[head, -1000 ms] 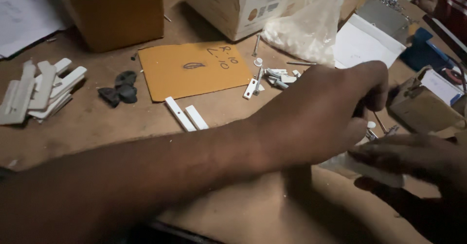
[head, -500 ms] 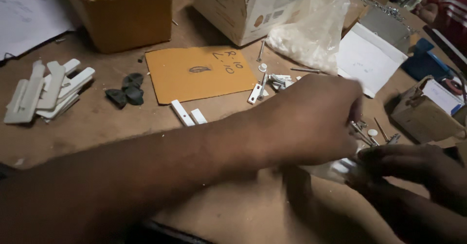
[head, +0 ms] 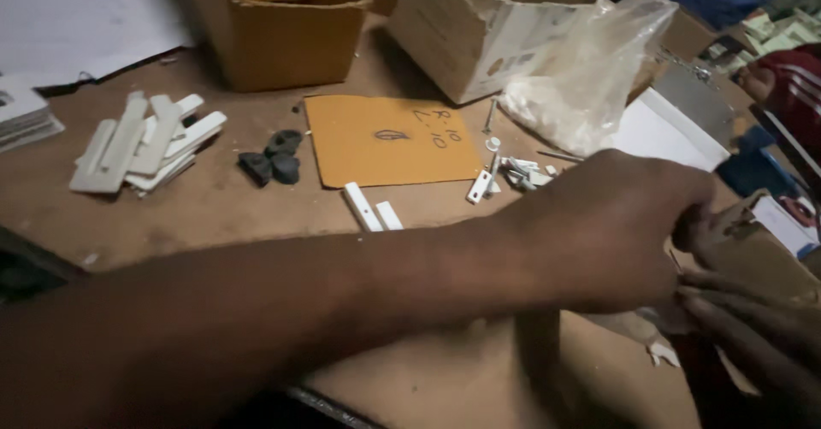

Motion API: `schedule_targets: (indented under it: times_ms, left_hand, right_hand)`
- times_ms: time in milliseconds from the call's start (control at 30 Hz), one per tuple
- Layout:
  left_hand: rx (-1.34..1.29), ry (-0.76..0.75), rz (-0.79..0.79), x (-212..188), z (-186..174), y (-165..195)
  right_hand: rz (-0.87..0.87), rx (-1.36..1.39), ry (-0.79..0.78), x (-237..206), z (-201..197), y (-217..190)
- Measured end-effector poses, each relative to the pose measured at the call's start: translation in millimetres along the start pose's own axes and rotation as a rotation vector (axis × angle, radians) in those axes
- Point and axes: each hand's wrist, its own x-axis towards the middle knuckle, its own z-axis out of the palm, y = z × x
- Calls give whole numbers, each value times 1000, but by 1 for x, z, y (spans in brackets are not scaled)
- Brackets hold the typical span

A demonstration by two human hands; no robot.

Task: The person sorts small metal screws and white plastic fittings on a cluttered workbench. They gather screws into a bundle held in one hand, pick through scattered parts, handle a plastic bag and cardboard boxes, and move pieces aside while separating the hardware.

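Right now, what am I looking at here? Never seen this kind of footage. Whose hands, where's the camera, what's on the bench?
There is no machine here: a person works bare-handed, and the single camera sits on their head, looking down at a brown workbench. The long arm across the picture ends in the left hand; the right hand meets it at the right edge. Something small and white shows between them, but it is too hidden to name.

On the bench lie a stack of white plastic strips, a few dark grey rubbery pieces, an orange card envelope, two cardboard boxes, a clear plastic bag and small white parts.
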Motion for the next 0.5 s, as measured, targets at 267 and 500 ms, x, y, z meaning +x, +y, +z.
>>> schedule_targets:
  times_ms: [267, 500]
  left_hand:
    - [77, -1, 25, 1, 2, -10]
    - [157, -72, -61, 5, -6, -10]
  right_hand:
    - [374, 144, -66, -34, 17, 46]
    - [492, 324, -64, -43, 27, 49]
